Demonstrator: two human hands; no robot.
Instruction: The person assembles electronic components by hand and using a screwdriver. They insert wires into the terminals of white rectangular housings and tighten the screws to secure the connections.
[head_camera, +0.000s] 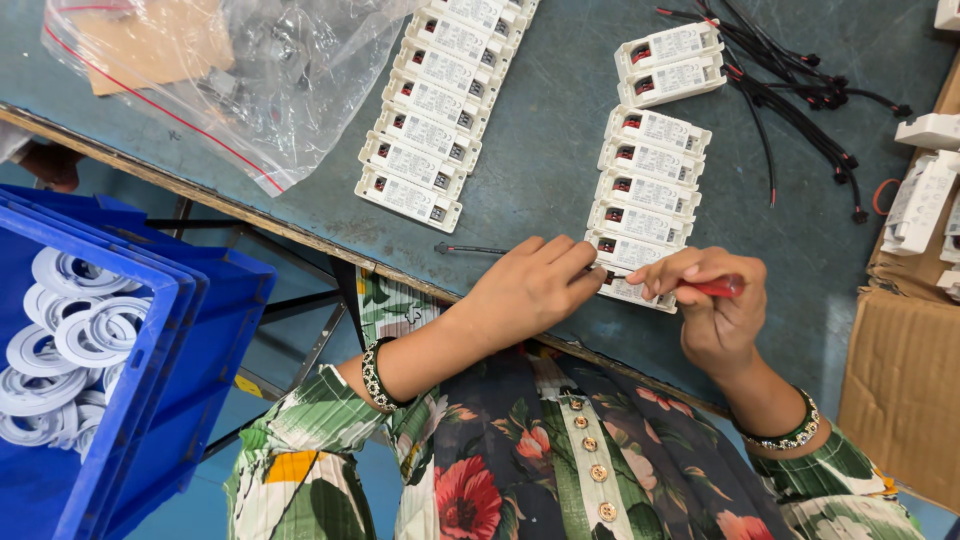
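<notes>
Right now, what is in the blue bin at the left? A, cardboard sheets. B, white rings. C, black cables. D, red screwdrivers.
B: the blue bin holds a pile of white rings; the black cables lie on the table at the far right instead.

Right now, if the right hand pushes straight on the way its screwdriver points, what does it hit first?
The right hand aims its red screwdriver left at the nearest white box, already about touching; beyond it, the left hand's fingertips.
</notes>
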